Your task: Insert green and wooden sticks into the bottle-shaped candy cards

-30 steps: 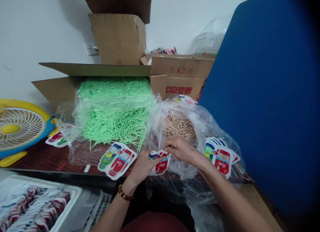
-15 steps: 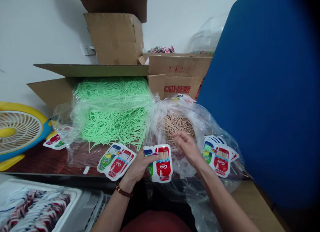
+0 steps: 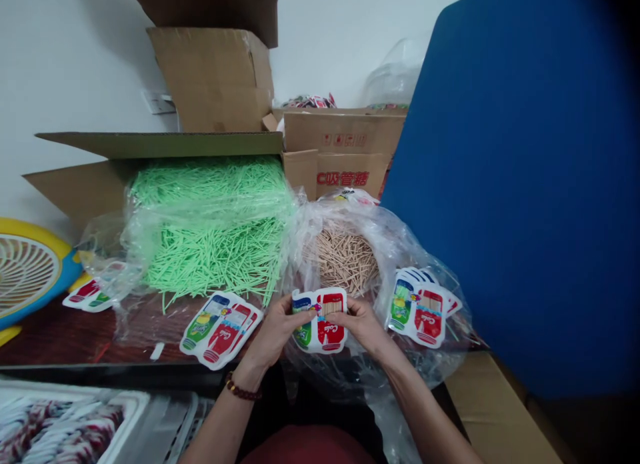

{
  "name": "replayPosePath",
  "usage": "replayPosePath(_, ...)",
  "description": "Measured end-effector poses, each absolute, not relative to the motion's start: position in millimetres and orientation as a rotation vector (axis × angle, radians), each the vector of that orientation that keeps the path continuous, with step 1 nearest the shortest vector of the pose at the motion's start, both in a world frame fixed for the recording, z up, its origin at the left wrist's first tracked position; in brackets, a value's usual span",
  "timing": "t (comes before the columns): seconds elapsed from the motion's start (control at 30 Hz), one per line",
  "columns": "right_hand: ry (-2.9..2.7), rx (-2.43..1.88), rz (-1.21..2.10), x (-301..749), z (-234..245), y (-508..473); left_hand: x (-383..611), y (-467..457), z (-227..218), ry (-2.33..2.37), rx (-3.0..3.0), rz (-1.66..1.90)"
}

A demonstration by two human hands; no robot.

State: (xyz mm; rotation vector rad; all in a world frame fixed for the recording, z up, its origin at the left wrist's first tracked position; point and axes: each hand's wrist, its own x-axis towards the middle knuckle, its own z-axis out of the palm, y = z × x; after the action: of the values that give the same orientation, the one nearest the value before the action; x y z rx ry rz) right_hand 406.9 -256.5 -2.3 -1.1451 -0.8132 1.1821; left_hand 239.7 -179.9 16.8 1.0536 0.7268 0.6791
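Note:
Between both hands is a jar-shaped candy pouch [image 3: 332, 337], half green and half red with "Cola" print; brown sticks show through the window on its red half. My left hand [image 3: 275, 327] pinches its left side, thumb on the front. On the right edge, my right hand [image 3: 364, 323] is closed with its thumb across the red half. Just behind the pouch lies a heap of brown sticks [image 3: 346, 257] in a clear plastic bag. A stack of similar pouches [image 3: 216, 331] sits left of my left hand, and another pile of pouches [image 3: 419, 309] lies to the right.
Green sticks [image 3: 220, 251] fill plastic inside an open cardboard box [image 3: 80, 184]. A fan [image 3: 30, 271] stands at the left. Below it, a white crate [image 3: 135, 411] holds many pouches. A blue panel [image 3: 510, 184] rises on the right.
My right hand has come from beside the brown sticks down to the pouch and now grips its right edge. The pouch stays in my left hand. The view has shifted slightly right.

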Motion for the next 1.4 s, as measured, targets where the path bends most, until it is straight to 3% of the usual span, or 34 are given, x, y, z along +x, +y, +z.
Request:
replayPosePath(0.7, -0.857, -1.156, 1.010, 429, 0, -277, 259, -189, 20, 0.731, 1.065, 0.702)
replayPosePath(1.03, -0.488, -1.361, 0.627, 530, -12, -345, 301, -219, 33, 0.556, 1.749, 0.550)
replayPosePath(1.2, -0.574, -2.009, 0.369, 577, -29, -350, 294, -218, 20, 0.618, 1.806, 0.448)
replayPosePath(1.4, -0.634, -2.395, 0.204, 570, -29, -344, 273, -212, 3, 0.689, 1.668, 0.426)
